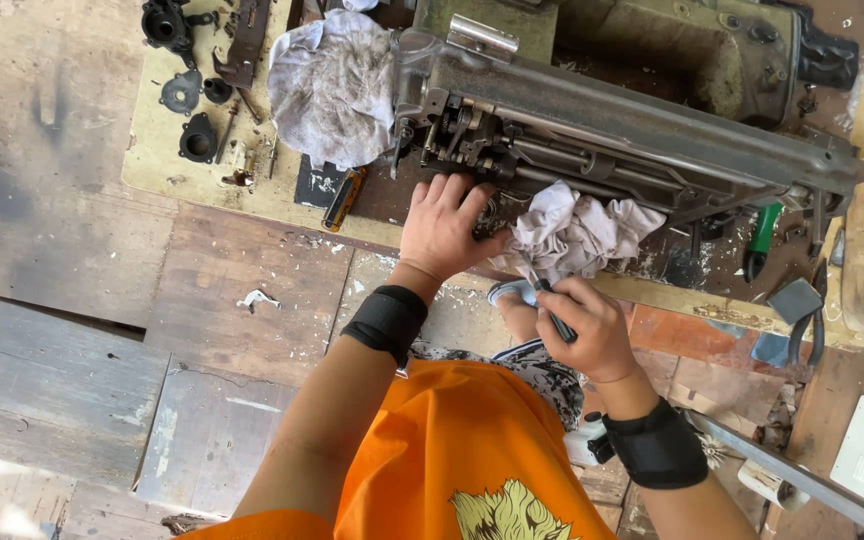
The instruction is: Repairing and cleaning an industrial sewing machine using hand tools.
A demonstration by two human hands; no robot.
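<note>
A grimy sewing machine lies tipped back on its table, its underside shafts exposed. My left hand rests flat against the machine's lower mechanism, fingers spread over a round part. My right hand grips a thin dark tool, its tip pointing up toward a crumpled white rag stuffed against the machine's underside. Both wrists wear black bands.
A second dirty rag lies on the wooden table top beside several black machine parts and an orange-handled screwdriver. A green-handled tool and pliers sit at right. Worn floor planks lie below.
</note>
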